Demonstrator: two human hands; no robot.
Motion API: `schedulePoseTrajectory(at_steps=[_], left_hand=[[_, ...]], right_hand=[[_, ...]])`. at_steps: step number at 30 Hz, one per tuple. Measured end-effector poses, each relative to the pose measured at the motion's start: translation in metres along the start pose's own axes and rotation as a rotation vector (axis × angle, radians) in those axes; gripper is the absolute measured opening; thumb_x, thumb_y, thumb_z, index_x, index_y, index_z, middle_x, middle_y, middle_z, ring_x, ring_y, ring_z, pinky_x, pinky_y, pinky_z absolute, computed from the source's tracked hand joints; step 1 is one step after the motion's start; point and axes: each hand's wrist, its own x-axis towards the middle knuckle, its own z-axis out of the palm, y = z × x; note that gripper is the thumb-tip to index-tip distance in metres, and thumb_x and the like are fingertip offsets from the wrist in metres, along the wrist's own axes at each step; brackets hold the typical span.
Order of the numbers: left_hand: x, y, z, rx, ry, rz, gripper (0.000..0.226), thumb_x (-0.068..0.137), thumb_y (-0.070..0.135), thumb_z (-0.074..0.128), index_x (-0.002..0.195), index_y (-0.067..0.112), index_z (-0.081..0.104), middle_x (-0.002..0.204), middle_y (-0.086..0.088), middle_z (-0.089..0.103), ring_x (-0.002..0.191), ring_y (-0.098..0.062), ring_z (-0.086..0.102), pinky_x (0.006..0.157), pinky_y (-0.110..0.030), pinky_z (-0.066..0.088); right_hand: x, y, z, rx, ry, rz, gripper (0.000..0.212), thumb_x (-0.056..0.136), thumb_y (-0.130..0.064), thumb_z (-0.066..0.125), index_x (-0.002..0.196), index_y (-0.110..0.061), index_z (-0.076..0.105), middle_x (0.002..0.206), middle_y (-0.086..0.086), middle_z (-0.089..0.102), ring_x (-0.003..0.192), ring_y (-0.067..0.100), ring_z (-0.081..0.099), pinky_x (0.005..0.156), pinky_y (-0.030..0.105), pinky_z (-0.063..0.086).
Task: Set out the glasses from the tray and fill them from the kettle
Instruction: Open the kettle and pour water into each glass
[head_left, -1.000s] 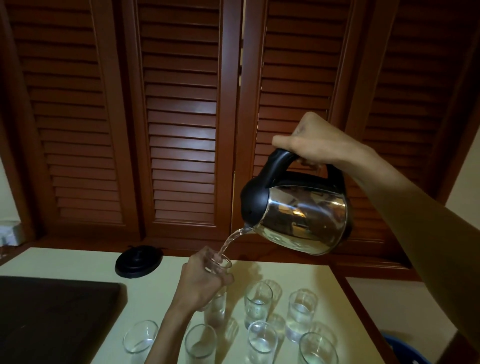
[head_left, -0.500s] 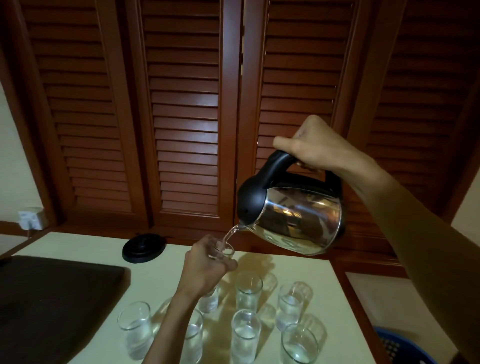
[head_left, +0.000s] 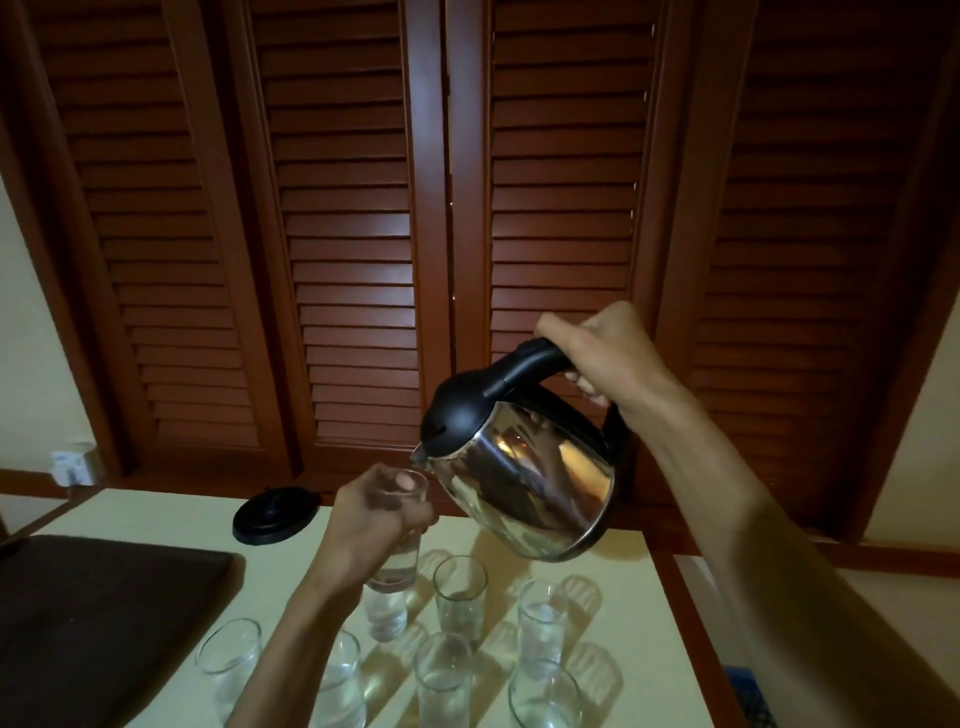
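Kettle (head_left: 524, 478) in right hand (head_left: 608, 353), glass (head_left: 402, 525) in left hand (head_left: 371, 519)

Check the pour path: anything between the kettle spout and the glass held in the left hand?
Nothing visible. The kettle spout sits just above the rim of the held glass, which the left hand has lifted clear of the other glasses on the table. The right hand grips the kettle handle.
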Motion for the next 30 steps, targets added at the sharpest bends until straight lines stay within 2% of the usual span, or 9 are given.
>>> schedulePoseTrajectory(at_steps=[3,9,13,17,20,25,28,30], left_hand=[[0.0,0.003,-0.005,-0.03,-0.016,0.003,0.038,0.069,-0.004,0.084,0.102,0.001,0.066,0.094,-0.024,0.076,0.076,-0.028,0.073,0.063,-0.033,0.057],[0.001,0.009,-0.022,-0.088,-0.115,0.004,0.075,0.038,0.025,0.087,0.103,0.0,0.062,0.094,-0.017,0.077,0.085,-0.027,0.073,0.074,-0.039,0.057],[0.013,0.006,-0.042,-0.129,-0.182,-0.003,0.063,0.048,0.011,0.086,0.104,-0.005,0.061,0.083,-0.012,0.074,0.079,-0.023,0.07,0.072,-0.035,0.052],[0.027,0.002,-0.076,-0.197,-0.251,0.0,0.064,0.046,0.012,0.086,0.105,0.006,0.062,0.081,-0.011,0.071,0.072,-0.02,0.069,0.069,-0.033,0.05],[0.044,-0.004,-0.112,-0.22,-0.273,0.011,0.049,0.06,0.004,0.079,0.106,0.008,0.062,0.085,-0.012,0.069,0.073,-0.024,0.067,0.067,-0.031,0.049],[0.072,-0.024,-0.154,-0.115,-0.244,0.034,0.039,0.076,-0.006,0.076,0.112,0.002,0.062,0.085,-0.014,0.063,0.073,-0.027,0.056,0.061,-0.029,0.043],[0.087,-0.043,-0.167,-0.093,-0.224,0.064,0.044,0.066,0.001,0.077,0.108,0.001,0.063,0.087,-0.014,0.065,0.076,-0.027,0.06,0.066,-0.033,0.047],[0.096,-0.058,-0.172,-0.037,-0.211,0.104,0.039,0.069,-0.004,0.08,0.105,0.005,0.066,0.087,-0.008,0.069,0.079,-0.022,0.066,0.069,-0.031,0.053]], right_hand=[[-0.007,0.011,0.0,0.13,0.011,0.067,0.037,0.091,-0.034,0.07,0.062,-0.011,0.067,0.043,-0.002,0.052,0.033,0.01,0.04,0.036,0.021,0.028],[-0.017,0.029,0.012,0.257,0.037,0.127,0.032,0.091,-0.031,0.071,0.072,-0.005,0.072,0.044,-0.003,0.052,0.035,0.011,0.041,0.035,0.022,0.029],[-0.021,0.035,0.027,0.344,0.081,0.164,0.033,0.09,-0.032,0.072,0.07,-0.006,0.071,0.043,-0.002,0.05,0.034,0.012,0.04,0.036,0.022,0.028],[-0.03,0.037,0.047,0.463,0.13,0.21,0.033,0.088,-0.034,0.072,0.064,-0.011,0.072,0.044,-0.001,0.048,0.034,0.012,0.038,0.036,0.022,0.027],[-0.038,0.035,0.071,0.525,0.191,0.226,0.031,0.09,-0.032,0.072,0.069,-0.008,0.07,0.047,0.001,0.049,0.034,0.012,0.038,0.035,0.022,0.027],[-0.054,0.032,0.114,0.544,0.274,0.262,0.041,0.098,-0.032,0.062,0.062,-0.012,0.06,0.039,-0.003,0.047,0.028,0.009,0.039,0.031,0.019,0.034],[-0.072,0.031,0.14,0.578,0.396,0.243,0.038,0.093,-0.031,0.067,0.059,-0.014,0.059,0.041,-0.003,0.047,0.031,0.01,0.04,0.035,0.02,0.034],[-0.083,0.032,0.157,0.625,0.449,0.255,0.036,0.09,-0.029,0.066,0.057,-0.016,0.059,0.042,-0.002,0.044,0.031,0.011,0.037,0.035,0.021,0.031]])
